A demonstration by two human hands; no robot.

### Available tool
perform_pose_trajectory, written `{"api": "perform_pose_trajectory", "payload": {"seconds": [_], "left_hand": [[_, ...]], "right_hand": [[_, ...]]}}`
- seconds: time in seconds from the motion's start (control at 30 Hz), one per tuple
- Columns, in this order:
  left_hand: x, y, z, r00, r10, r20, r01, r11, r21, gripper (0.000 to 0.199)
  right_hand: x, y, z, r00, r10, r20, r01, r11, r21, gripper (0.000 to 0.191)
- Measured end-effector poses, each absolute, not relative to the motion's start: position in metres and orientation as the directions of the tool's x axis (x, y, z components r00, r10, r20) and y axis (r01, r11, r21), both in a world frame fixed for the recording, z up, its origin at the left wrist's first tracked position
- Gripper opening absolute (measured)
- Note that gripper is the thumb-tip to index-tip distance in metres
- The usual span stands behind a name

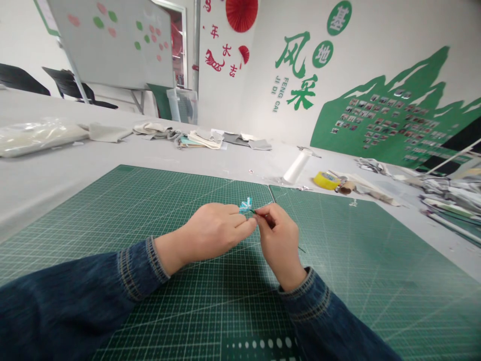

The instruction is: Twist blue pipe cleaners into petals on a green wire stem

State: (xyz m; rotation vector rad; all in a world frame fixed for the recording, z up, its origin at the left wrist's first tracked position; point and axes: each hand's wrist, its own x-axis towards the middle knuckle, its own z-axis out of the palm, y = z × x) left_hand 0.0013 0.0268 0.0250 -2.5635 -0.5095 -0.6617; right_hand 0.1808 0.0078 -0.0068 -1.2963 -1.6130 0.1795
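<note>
The left hand (214, 233) and right hand (280, 245) are held close together above a green cutting mat (150, 210), both in narrow pinching grips. The right hand's thumb and forefinger pinch a thin dark green wire (300, 249), whose free end runs out at 4 o'clock. The left hand closes on the base of a small blue beaded piece (246, 205), which sits on the wire at the meeting point of the hands; the exact finger contact is hidden. Denim sleeves (139, 265) cover both forearms. The mat lies on a gray surface (56, 185). From the hands: folded fabric pieces (203, 139) at 12 o'clock, a white thread cone (296, 166) and yellow tape roll (326, 180) at 1 o'clock, a plastic bag (37, 138) at 10 o'clock.
</note>
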Motion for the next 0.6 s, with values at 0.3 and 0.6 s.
{"api": "perform_pose_trajectory", "payload": {"seconds": [0.3, 0.6], "left_hand": [[-0.005, 0.041, 0.033, 0.655, 0.537, 0.532, 0.657, -0.752, -0.050, 0.020], [-0.014, 0.072, 0.016, 0.561, 0.777, 0.287, 0.459, -0.580, 0.673, 0.019]], "right_hand": [[0.178, 0.001, -0.005, -0.237, 0.783, 0.575, 0.708, 0.545, -0.449, 0.018], [0.176, 0.002, -0.003, -0.221, 0.793, 0.568, 0.538, 0.585, -0.607, 0.017]]}}
